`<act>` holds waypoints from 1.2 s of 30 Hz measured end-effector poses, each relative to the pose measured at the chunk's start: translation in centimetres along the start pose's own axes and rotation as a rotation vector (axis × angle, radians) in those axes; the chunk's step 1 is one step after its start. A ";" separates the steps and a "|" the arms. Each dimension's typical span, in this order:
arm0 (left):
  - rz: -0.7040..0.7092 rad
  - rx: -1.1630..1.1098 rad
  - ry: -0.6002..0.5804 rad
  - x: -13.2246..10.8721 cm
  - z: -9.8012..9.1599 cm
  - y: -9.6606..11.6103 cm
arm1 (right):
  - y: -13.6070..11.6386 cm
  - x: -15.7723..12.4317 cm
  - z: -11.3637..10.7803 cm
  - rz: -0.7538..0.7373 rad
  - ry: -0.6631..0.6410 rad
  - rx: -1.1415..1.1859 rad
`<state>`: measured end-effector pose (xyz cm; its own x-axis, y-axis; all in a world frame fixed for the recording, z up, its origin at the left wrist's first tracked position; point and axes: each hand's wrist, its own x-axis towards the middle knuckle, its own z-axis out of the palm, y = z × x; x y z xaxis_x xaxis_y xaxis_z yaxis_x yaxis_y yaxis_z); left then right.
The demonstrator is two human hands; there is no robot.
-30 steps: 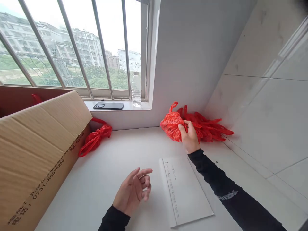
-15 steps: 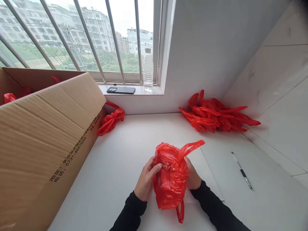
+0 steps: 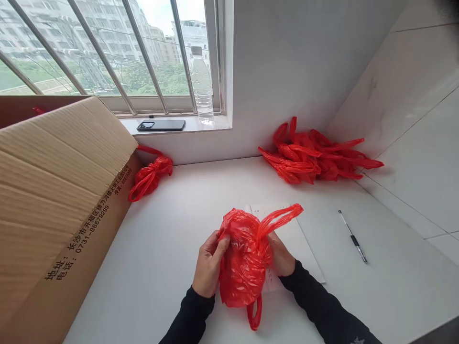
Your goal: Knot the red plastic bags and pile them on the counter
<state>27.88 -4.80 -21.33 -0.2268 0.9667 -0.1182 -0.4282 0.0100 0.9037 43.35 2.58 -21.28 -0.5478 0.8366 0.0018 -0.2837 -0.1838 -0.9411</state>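
Between my two hands is a crinkled red plastic bag (image 3: 242,267), held above the white table. My left hand (image 3: 210,263) pinches its left side, with the thumb lying on the front of the plastic. My right hand (image 3: 281,255) grips the bag from the right, its fingers hidden behind the plastic. One loop handle sticks out to the upper right and another hangs down at the bottom. What the bag contains cannot be made out. Under it lies a sheet of paper (image 3: 301,248) with some handwriting, partly covered by the bag and my right hand.
A large cardboard box (image 3: 53,200) stands at the left, red plastic inside. A knotted red bag (image 3: 152,174) lies beside it. Red bags (image 3: 308,157) are heaped against the back wall. A pen (image 3: 353,237) is at right. The windowsill holds a phone (image 3: 161,125) and water bottle (image 3: 202,88).
The camera view has shifted a little, so surroundings appear further left and slightly higher. Both hands still hold the red bag, and my left fingers have moved on its upper left edge.
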 end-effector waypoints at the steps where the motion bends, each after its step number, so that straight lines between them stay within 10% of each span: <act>1: 0.001 -0.043 0.039 0.1 -0.1 -0.1 | 0.1 0.0 0.0 0.000 -0.010 0.014; 9: 0.119 0.064 0.218 -0.2 0.4 0.2 | -1.8 -0.9 0.7 -0.046 -0.187 -0.024; 17: 0.125 0.113 0.165 -0.5 0.9 0.5 | -1.8 -1.0 1.0 -0.013 -0.022 -0.207; 36: -0.021 0.065 -0.010 0.1 0.4 1.0 | -1.9 -0.6 0.3 0.033 -0.113 -0.114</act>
<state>27.76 -4.64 -20.33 -0.2096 0.9686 -0.1339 -0.3748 0.0469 0.9259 43.99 2.32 -19.42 -0.6426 0.7662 0.0020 -0.1762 -0.1453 -0.9736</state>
